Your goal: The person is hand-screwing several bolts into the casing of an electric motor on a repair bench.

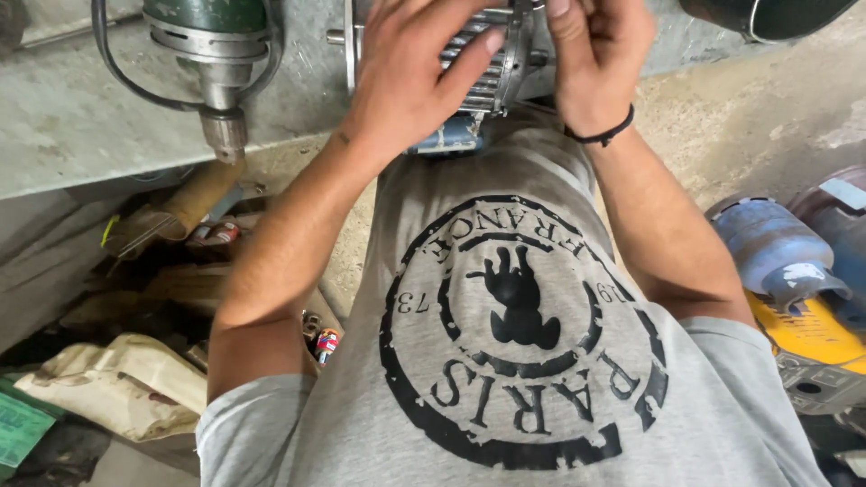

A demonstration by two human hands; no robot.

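A small grey finned electric motor (pixel 494 68) lies on the grey workbench (pixel 63 117) at the top centre, with a blue part (pixel 446 137) under it. My left hand (pixel 406 77) wraps over the motor's fins from the left, with the fingers spread across the ribs. My right hand (pixel 595 54), a black band at its wrist, grips the motor's round end flange from the right. Both forearms reach forward over my grey printed T-shirt (pixel 514 361). The far end of the motor is cut off by the frame's top edge.
A green electric drill (pixel 212 63) with its black cable lies on the bench to the left. Under the bench at left are rags (pixel 117 383), a cardboard tube (pixel 203 194) and clutter. Blue metal cylinders (pixel 776 248) and a yellow tool (pixel 812 334) stand at right.
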